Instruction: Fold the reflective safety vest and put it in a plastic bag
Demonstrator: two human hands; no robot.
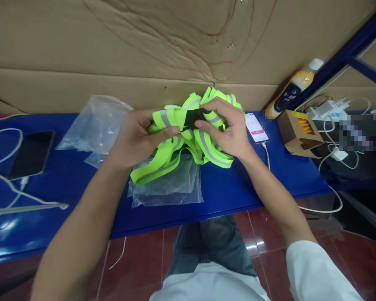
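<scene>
A bundle of neon-yellow reflective straps (207,146) with grey stripes is held above the blue table (238,188). My left hand (138,136) grips the bundle's left side, thumb pressed onto a strap. My right hand (228,129) holds the right side, its fingers on a black patch (192,118) at the bundle's middle. Loose strap ends hang down onto a clear zip bag (169,188) lying flat on the table beneath.
A crumpled clear plastic bag (94,125) lies at left. A dark phone (31,154) with white cables sits far left. A lit phone (257,128), a juice bottle (293,90), a small cardboard box (296,131) and chargers are at right. A cardboard wall stands behind.
</scene>
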